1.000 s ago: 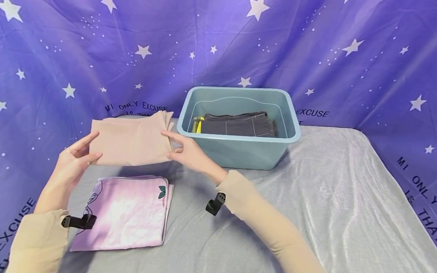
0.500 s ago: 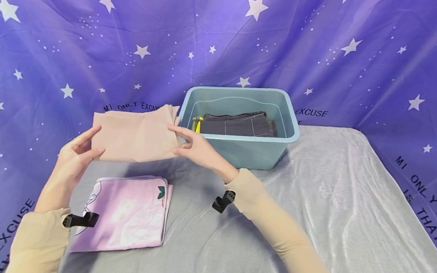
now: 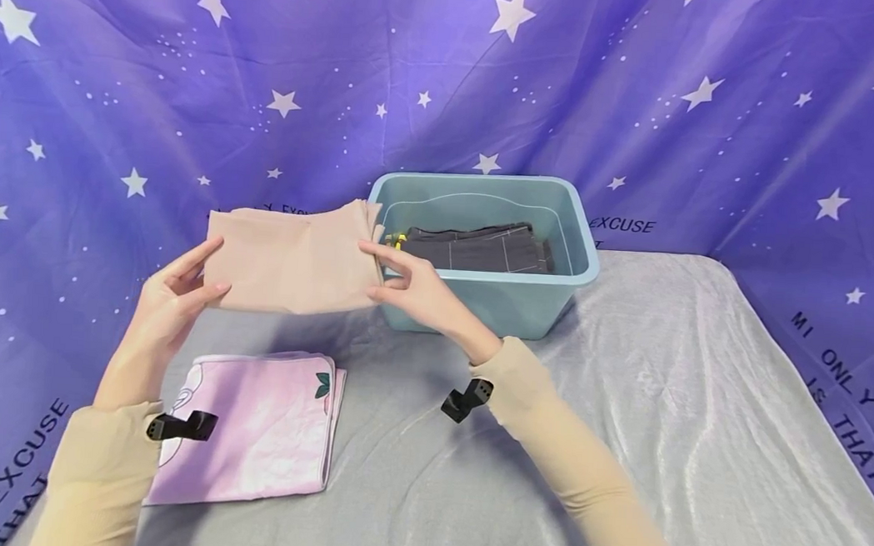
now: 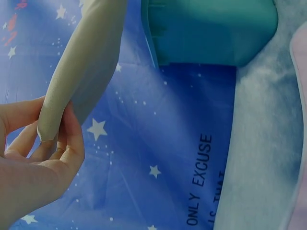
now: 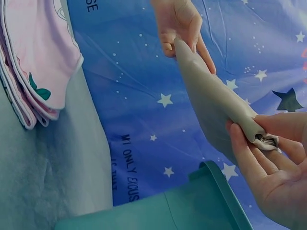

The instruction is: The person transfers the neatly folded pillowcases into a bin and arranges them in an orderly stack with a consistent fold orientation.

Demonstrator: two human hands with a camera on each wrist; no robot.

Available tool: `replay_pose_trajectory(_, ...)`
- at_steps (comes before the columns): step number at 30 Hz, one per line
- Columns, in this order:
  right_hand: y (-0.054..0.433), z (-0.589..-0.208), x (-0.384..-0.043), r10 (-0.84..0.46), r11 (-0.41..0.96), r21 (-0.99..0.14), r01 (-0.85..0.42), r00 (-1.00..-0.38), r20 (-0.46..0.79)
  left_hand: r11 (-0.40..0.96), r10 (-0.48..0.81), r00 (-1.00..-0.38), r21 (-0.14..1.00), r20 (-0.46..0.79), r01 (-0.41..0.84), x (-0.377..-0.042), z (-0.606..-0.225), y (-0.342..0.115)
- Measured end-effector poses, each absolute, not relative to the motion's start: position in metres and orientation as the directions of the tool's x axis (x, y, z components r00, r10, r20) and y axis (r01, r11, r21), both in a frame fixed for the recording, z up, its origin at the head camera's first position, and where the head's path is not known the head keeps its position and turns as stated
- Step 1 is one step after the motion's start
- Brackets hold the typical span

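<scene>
A folded beige cloth point(image 3: 295, 256) hangs above the table between both hands. My left hand point(image 3: 172, 299) pinches its left end, thumb in front and fingers reaching behind. At the right end, my right hand point(image 3: 421, 293) grips the layered folds between thumb and fingers. The cloth's right edge overlaps the left rim of a blue-green plastic bin point(image 3: 480, 301) in the head view. In the right wrist view, the rolled layers of the beige cloth point(image 5: 220, 103) show at the right hand point(image 5: 278, 167). The left wrist view shows the left hand point(image 4: 48, 158) holding the other end.
Inside the bin lies folded dark grid-patterned fabric point(image 3: 476, 249), with a yellow item point(image 3: 396, 240) at its left. A folded pink cloth point(image 3: 262, 429) lies on the grey-covered table point(image 3: 661, 420) at front left. A purple star-print curtain point(image 3: 449, 73) hangs behind.
Both hands have carried the beige cloth rightward and upward, from left of the bin to overlapping its left rim. The pink cloth and the bin stay put.
</scene>
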State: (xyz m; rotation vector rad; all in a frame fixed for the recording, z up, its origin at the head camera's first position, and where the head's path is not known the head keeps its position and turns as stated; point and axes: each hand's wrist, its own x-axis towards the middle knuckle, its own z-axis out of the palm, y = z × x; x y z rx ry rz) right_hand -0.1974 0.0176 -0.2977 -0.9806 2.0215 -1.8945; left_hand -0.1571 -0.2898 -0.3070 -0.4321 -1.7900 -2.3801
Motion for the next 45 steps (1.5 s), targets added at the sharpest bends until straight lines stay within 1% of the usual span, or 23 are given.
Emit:
replay_pose_trajectory(6, 0.028, -0.312, -0.211, -0.563, -0.046, -0.937, -0.346, -0.766, 0.311, -0.308, 0.073, -0.949, 0.912, 0.305, 0.27, -0.164, -0.305, -0.278)
replay_pose_trajectory(10, 0.036, -0.313, -0.214, -0.541, -0.053, -0.926, -0.373, -0.769, 0.341, -0.335, 0.08, -0.949, 0.905, 0.305, 0.263, -0.169, -0.304, -0.269)
replay_pose_trajectory(13, 0.041, -0.313, -0.215, -0.529, -0.064, -0.922, -0.381, -0.771, 0.355, -0.329, 0.079, -0.953, 0.91, 0.292, 0.252, -0.171, -0.304, -0.263)
replay_pose_trajectory(23, 0.06, -0.313, -0.217, -0.476, -0.091, -0.931, -0.354, -0.805, 0.353, -0.3, 0.093, -0.957, 0.924, 0.275, 0.237, -0.182, -0.304, -0.245)
replay_pose_trajectory(36, 0.085, -0.308, -0.216, -0.403, -0.073, -0.926, -0.371, -0.838, 0.367, -0.322, 0.135, -0.948, 0.917, 0.29, 0.234, -0.197, -0.302, -0.22)
replay_pose_trajectory(45, 0.104, -0.307, -0.217, -0.358, -0.064, -0.934, -0.351, -0.866, 0.35, -0.326, 0.157, -0.948, 0.921, 0.276, 0.214, -0.206, -0.3, -0.201)
